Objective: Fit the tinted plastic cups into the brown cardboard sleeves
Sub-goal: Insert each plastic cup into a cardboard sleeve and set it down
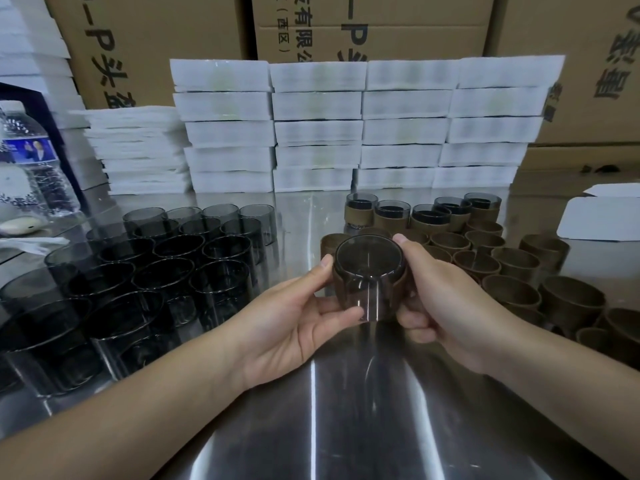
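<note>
1. The left carton (138, 46) behind the bench has "-P" and "头" in big black print. The middle carton (381, 29) reads "有限" with "(西区)" beside it. I can't read the print on the right carton (571, 64). The water bottle (31, 161) at far left has a blue label, too blurred for me to make out.
2. My left hand (294, 320) grasps the tinted cup (369, 261), thumb on its near rim and fingers curled under its clear wall.
3. My right hand (440, 306) wraps the cardboard sleeve (401, 277) around that cup. The thumb tip sits at the cup's rim and the fingers are curled below.
4. The cup is held above the middle of the steel table (329, 427), tilted with its round end toward me. The sleeve shows brown through the smoky plastic.
5. The loose cups (173, 265) are thin-walled, dark and see-through, and stand packed together at the left.
6. The empty sleeves (512, 265) are matt brown rings clustered at the right, just beyond my right hand.
7. The sleeved cups (429, 216) stand in a row behind the empty sleeves, their clear rims poking above the brown bands.
8. White foam-wrapped packs (360, 123) are stacked in four columns along the back. A lower pile of white sheets (138, 150) stands to their left.
9. A flat white box blank (602, 220) lies at the far right, and a pale oval object (20, 226) sits near the bottle.
</note>
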{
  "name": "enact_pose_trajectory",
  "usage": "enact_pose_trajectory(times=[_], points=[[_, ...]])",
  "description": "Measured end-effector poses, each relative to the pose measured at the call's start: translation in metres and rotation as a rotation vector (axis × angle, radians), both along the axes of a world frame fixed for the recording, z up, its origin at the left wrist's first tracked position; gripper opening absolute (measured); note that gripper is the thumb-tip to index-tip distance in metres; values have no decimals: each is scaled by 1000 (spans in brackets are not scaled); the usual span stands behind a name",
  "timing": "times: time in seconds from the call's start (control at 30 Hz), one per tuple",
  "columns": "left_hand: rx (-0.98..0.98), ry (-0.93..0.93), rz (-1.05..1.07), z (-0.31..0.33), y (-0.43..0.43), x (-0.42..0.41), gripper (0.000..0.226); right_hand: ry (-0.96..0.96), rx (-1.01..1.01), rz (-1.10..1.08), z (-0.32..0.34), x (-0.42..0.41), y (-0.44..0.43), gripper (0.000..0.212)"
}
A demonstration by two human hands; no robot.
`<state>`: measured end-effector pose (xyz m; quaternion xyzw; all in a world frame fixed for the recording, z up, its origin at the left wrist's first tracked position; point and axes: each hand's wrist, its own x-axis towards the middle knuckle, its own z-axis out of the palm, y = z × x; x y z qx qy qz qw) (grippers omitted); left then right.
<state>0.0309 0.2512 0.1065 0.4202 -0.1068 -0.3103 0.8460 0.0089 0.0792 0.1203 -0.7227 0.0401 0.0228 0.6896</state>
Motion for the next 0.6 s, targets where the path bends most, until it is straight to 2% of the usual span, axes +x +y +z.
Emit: enact_pose_trajectory(times=[0.13,0.27,0.6], points=[[-21,-22,39,0,1,1,30,18,41,46,-3,-2,2,53],[14,-61,23,0,1,1,45,7,72,90,-4,-2,5,55],[-27,-29,19,1,0,-1,41,-64,76,30,-4,-1,8,55]])
